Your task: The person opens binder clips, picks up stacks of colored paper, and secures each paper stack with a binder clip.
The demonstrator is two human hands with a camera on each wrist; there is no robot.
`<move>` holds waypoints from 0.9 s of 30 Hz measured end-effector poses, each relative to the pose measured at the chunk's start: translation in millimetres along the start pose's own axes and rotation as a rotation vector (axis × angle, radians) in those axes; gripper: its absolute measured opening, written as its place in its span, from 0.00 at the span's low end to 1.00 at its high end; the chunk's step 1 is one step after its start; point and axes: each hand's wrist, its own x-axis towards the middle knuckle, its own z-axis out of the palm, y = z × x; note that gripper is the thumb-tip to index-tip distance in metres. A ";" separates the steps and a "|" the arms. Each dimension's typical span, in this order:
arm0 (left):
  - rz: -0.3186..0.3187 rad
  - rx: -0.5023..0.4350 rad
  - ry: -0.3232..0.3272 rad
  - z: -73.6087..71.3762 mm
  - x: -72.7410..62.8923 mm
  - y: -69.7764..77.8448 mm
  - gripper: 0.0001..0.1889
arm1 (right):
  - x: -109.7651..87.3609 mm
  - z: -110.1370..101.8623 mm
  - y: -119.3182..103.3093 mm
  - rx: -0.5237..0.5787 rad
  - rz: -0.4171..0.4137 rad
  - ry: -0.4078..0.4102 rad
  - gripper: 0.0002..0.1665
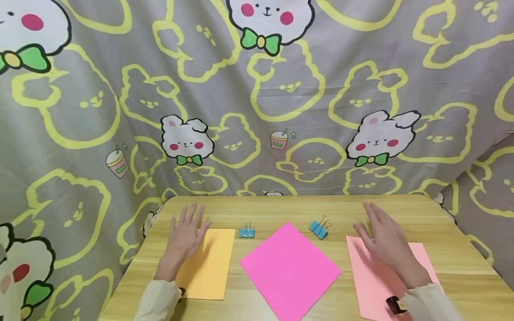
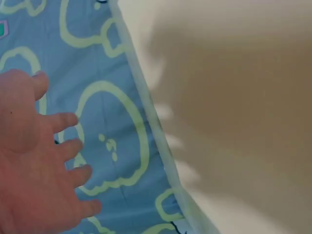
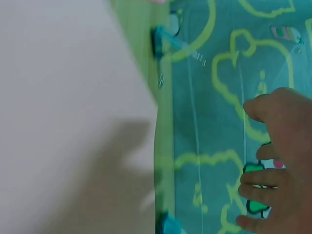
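Observation:
My left hand (image 1: 184,238), its fingers spread, is over the left edge of a yellow-orange sheet of paper (image 1: 214,263). On the right, my other hand (image 1: 385,238) hovers above a light pink sheet (image 1: 363,276), casting a shadow on it. Both are empty; the left wrist view shows the left palm (image 2: 34,165) with nothing in it, and fingers of the right hand (image 3: 285,165) appear apart in its own wrist view. Between them lies a bright pink square sheet (image 1: 290,269), turned cornerwise. Behind it are two blue binder clips, one on the left (image 1: 246,232) and one tilted on the right (image 1: 319,229).
The sheets and clips lie on a light wood-grain table (image 1: 257,207) with rounded far corners. A grey patterned curtain (image 1: 237,98) hangs behind the far edge and along both sides. Pale sleeves (image 1: 158,301) cover the forearms.

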 end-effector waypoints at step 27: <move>-0.417 -0.250 -0.362 -38.9 -41.4 -31.4 0.58 | 61.4 96.6 -159.6 0.453 -0.109 -0.124 0.49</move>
